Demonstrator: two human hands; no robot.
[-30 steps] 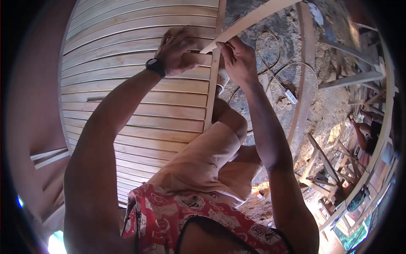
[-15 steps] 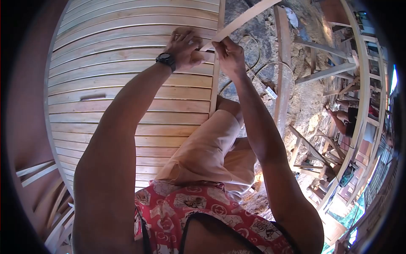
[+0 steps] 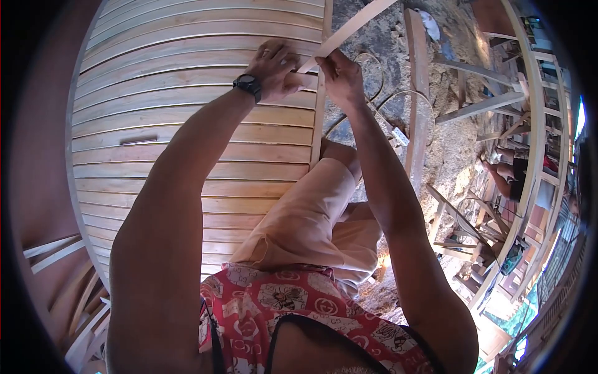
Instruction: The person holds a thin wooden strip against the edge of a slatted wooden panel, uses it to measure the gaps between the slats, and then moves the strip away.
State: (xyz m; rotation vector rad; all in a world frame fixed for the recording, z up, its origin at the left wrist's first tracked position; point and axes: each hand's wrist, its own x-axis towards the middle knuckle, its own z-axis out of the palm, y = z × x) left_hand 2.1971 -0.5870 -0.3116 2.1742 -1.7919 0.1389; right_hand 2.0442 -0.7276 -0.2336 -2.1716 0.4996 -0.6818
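Observation:
My right hand [image 3: 344, 80] pinches a long, thin wooden strip [image 3: 357, 26] between thumb and fingers near its lower end. The strip slants up and right past the top of the view. Its near end lies over the edge of a slatted wooden panel [image 3: 193, 153], beside my left hand [image 3: 271, 73]. That hand rests on the slats, fingers bent but apart and slightly blurred, thumb pointing toward the strip. A black watch [image 3: 248, 85] is on the left wrist.
A short dark piece of wood [image 3: 138, 140] lies on the panel. Right of it, a cable [image 3: 398, 93] and a wooden beam [image 3: 416, 112] lie on the dusty ground. Timber framing [image 3: 479, 107] stands farther right, with another person's leg [image 3: 498, 177] beyond.
The strip has shifted slightly left at its upper part, and my right hand has tilted a little with it. My left hand stays at nearly the same place on the slats.

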